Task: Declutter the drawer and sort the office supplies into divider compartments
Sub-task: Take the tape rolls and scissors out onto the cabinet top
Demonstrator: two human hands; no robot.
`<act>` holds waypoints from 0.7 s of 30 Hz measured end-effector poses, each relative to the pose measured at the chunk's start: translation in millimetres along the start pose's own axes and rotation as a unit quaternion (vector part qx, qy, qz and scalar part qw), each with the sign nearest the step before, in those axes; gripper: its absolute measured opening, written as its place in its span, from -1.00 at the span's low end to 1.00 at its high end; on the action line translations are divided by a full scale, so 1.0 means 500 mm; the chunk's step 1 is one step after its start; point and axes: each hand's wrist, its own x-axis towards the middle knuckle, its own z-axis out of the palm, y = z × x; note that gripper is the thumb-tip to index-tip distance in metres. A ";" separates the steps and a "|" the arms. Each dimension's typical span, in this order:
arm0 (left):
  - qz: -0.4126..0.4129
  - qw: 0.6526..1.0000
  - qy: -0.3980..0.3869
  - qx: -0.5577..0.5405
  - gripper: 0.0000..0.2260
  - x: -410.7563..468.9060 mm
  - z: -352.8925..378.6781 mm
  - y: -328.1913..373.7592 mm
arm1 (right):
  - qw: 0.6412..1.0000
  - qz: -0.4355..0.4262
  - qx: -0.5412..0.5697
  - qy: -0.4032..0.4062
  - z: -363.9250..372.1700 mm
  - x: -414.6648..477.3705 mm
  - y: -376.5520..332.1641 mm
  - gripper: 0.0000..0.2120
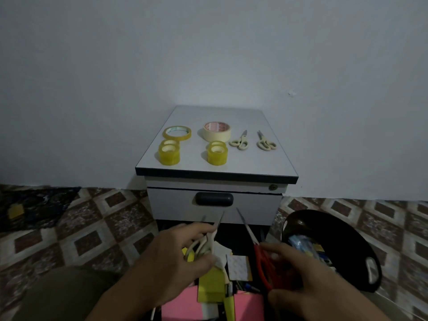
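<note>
1. Currently, left hand point(185, 253): fingers curled round the handles of the cream scissors point(212, 237), blades pointing away from the body. Two blade tips show, so I cannot tell whether it holds one pair or two. A white paper scrap point(220, 251) seems caught in the same grip.
2. Right hand point(298, 274): grasping the red scissors point(264, 267) by the handles, blades closed, tip angled up toward the cabinet front.
3. Location: both lots are held just above the open drawer point(238, 237), over sticky pads point(212, 286) and pens.
4. Counter point(231, 166): tape rolls point(177, 132) grouped at left and centre, two cream pairs point(240, 141) side by side at right, with bare surface beyond them.
5. Step in hand, as judged: staging scissors out of the drawer before sorting. No divider compartments are in view.
6. Handling advice: keep blades closed and aimed away, and carry by the handles.
7. Shake the scrap loose over the drawer or into the bin point(347, 239) first.
8. Lay each pair flat next to the existing two, handles toward the body, apart from the tape, so like stays with like.
9. Risk: two pairs in one hand may slide against each other, so set them down one at a time.
</note>
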 end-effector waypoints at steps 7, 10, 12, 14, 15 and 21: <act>0.037 0.998 0.039 -0.044 -0.69 0.078 -0.065 0.083 | 0.995 -0.057 -0.013 0.085 -0.096 -0.022 -0.040 -0.31; 0.050 0.997 0.057 -0.020 -0.68 0.145 -0.084 0.104 | 0.992 -0.054 -0.021 0.112 -0.139 0.004 -0.060 -0.39; 0.051 0.996 0.067 -0.008 -0.70 0.196 -0.093 0.119 | 0.988 -0.050 -0.041 0.139 -0.170 0.038 -0.071 -0.43; 0.054 0.995 0.081 0.033 -0.73 0.253 -0.098 0.135 | 0.982 -0.041 -0.074 0.169 -0.203 0.087 -0.078 -0.40; 0.055 0.993 0.085 0.056 -0.73 0.284 -0.099 0.141 | 0.979 -0.035 -0.086 0.181 -0.220 0.117 -0.081 -0.37; 0.040 0.981 0.067 0.177 -0.61 0.489 -0.080 0.155 | 0.972 0.002 -0.097 0.215 -0.300 0.329 -0.069 -0.30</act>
